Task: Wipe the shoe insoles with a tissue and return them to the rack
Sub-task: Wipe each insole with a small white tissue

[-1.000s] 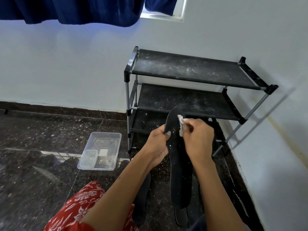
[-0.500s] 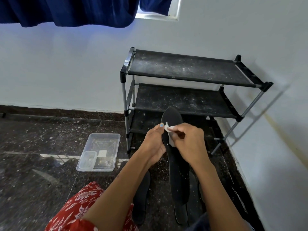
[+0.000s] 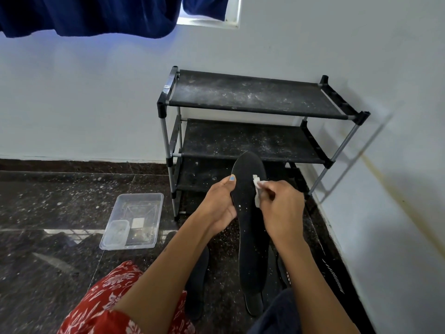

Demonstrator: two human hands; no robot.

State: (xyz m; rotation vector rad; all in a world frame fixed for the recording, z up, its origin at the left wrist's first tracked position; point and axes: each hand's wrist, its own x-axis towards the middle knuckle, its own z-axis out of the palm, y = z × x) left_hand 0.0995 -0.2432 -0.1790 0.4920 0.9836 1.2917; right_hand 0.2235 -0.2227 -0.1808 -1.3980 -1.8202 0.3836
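A long black insole (image 3: 251,232) is held upright in front of me, its toe end pointing up toward the rack. My left hand (image 3: 220,203) grips its left edge, thumb on the front face. My right hand (image 3: 280,208) pinches a small white tissue (image 3: 257,192) and presses it against the insole's right edge near the top. White specks dot the insole. Other black insoles lie on the floor below: one (image 3: 197,280) under my left forearm, another (image 3: 254,306) behind the held one. The black three-shelf rack (image 3: 250,97) stands against the wall, dusty, with nothing on its shelves.
A clear plastic container (image 3: 133,220) with small items lies on the dark speckled floor at left of the rack. A white wall runs close along the right side. Blue curtain (image 3: 91,15) hangs above. My red floral-clad knee (image 3: 113,297) is at the bottom left.
My right hand with the tissue has shifted over the upper part of the insole, from its left side half a second ago to its right edge now. The left hand keeps its grip.
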